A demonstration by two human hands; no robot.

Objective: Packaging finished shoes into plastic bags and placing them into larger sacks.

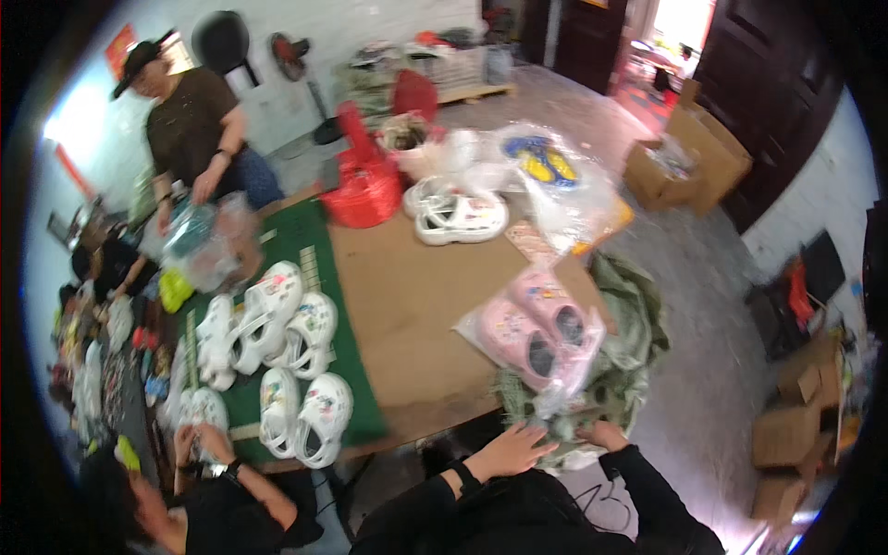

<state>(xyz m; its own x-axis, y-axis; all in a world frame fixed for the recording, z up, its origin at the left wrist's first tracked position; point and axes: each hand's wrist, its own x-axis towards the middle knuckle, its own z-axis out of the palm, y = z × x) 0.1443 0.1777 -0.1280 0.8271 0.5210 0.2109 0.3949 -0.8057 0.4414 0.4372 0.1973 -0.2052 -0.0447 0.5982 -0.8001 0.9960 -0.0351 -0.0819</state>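
Observation:
A pair of pink clogs (529, 324) with charms lies in a clear plastic bag (588, 326) at the table's right edge, partly over a green woven sack (634, 319). My left hand (511, 450) is just below the bag's near end, fingers stretched out and holding nothing. Over the sack's near edge, my right hand (607, 435) is closed, its fingers curled by the crumpled fabric. It appears to grip the sack, though blur hides the exact hold.
Several white clogs (324, 421) stand on a green mat (356, 416) at left. Farther back are more white clogs (462, 217), a red basket (363, 196) and bagged blue-yellow clogs (546, 165). A co-worker (199, 129) handles plastic bags; another (208, 444) holds a clog. Cardboard boxes (786, 430) stand right.

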